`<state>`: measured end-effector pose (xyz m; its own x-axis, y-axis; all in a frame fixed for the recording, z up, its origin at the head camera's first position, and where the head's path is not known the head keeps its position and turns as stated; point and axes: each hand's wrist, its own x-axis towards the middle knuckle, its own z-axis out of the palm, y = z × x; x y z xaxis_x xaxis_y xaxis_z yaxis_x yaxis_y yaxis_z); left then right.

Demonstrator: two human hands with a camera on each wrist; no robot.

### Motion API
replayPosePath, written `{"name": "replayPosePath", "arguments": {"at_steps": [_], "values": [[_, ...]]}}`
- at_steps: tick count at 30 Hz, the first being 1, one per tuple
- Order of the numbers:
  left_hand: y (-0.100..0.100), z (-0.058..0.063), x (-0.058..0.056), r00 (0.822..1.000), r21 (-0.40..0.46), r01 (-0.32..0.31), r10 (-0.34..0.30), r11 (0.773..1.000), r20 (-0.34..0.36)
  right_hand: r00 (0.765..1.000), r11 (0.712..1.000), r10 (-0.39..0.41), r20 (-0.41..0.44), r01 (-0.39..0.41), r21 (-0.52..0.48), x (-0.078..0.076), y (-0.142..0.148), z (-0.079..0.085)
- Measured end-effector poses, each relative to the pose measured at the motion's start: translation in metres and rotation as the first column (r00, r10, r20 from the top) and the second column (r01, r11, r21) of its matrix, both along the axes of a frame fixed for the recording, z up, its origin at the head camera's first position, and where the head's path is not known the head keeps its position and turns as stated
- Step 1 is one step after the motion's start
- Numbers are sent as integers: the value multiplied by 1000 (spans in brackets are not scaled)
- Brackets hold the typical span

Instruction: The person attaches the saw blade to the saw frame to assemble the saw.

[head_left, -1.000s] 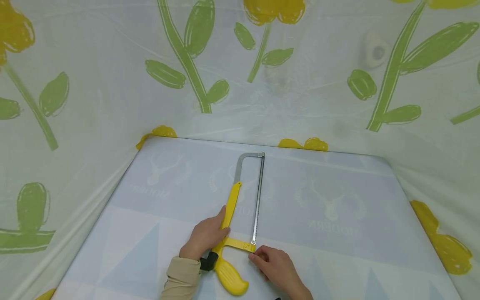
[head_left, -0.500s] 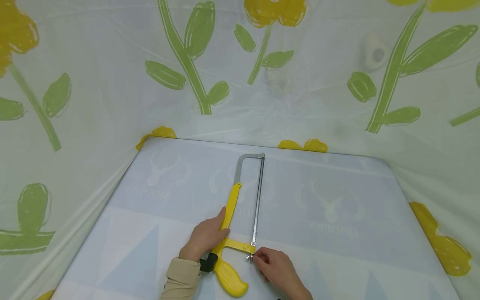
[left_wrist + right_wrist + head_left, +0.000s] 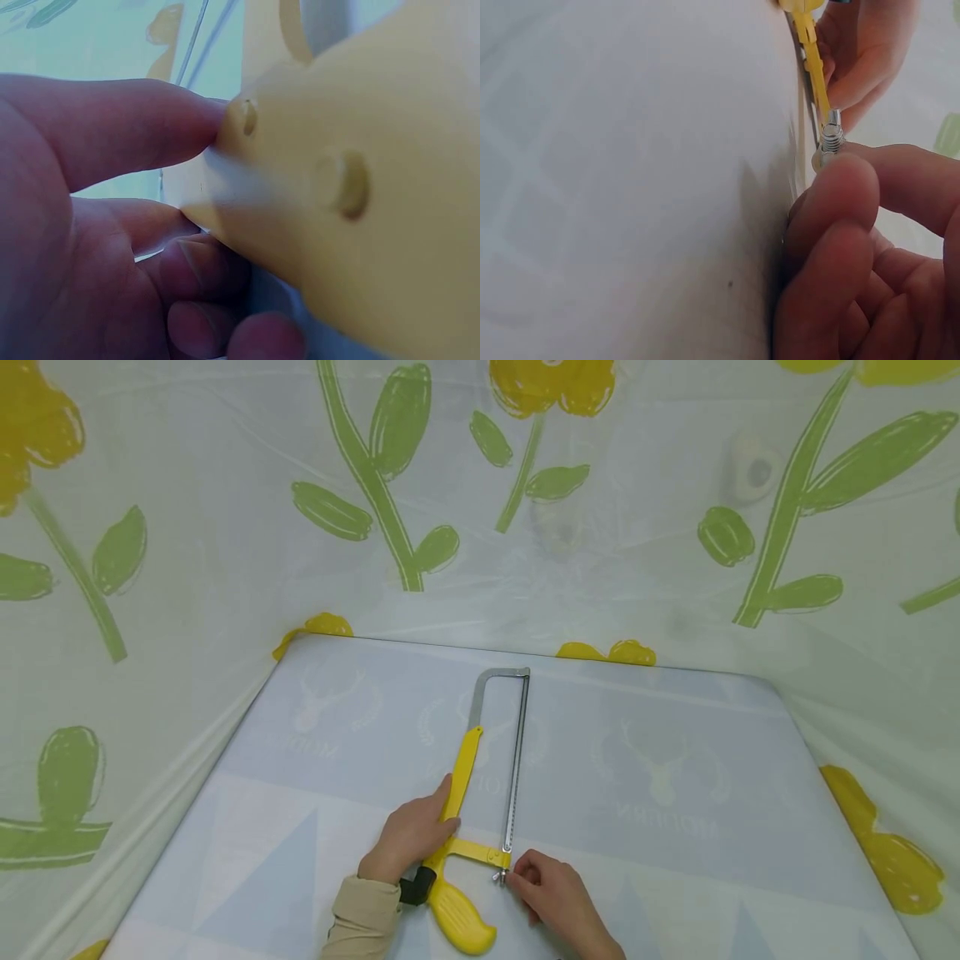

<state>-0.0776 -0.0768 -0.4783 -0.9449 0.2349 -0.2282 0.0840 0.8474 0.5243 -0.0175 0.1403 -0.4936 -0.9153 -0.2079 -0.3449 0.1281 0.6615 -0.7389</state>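
A hacksaw (image 3: 467, 753) with a yellow frame and handle lies on the table, its silver front end pointing away from me. Along its right side runs the thin blade (image 3: 517, 756). My left hand (image 3: 408, 839) grips the yellow frame just above the handle (image 3: 461, 918); in the left wrist view, thumb and finger close on its edge. At the near end of the blade, my right hand (image 3: 555, 893) has its fingertips on the small silver wing nut (image 3: 498, 877). The right wrist view shows the threaded screw (image 3: 832, 138) beside those curled fingers, which partly hide the nut.
The table (image 3: 675, 877) wears a pale cover with deer heads and blue triangles. A whitish curtain (image 3: 622, 552) printed with yellow flowers and green leaves rises behind it and along both sides.
My right fingers have shifted slightly to the right at the wing nut, so its wings, covered a second ago, now show. The left hand and the hacksaw have stayed in place.
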Motion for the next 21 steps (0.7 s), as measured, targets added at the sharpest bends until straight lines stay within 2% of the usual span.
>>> {"name": "replayPosePath", "arguments": {"at_steps": [11, 21], "values": [[-1, 1, -1, 1000, -11, 6, -6, 1000, -5, 999, 998, 44, -10, -44, -35, -1, 2, -1], [-1, 2, -1, 1000, -13, -2, 2, 1000, -7, 998, 996, 65, -27, -63, 61, -2, -3, 1]]}}
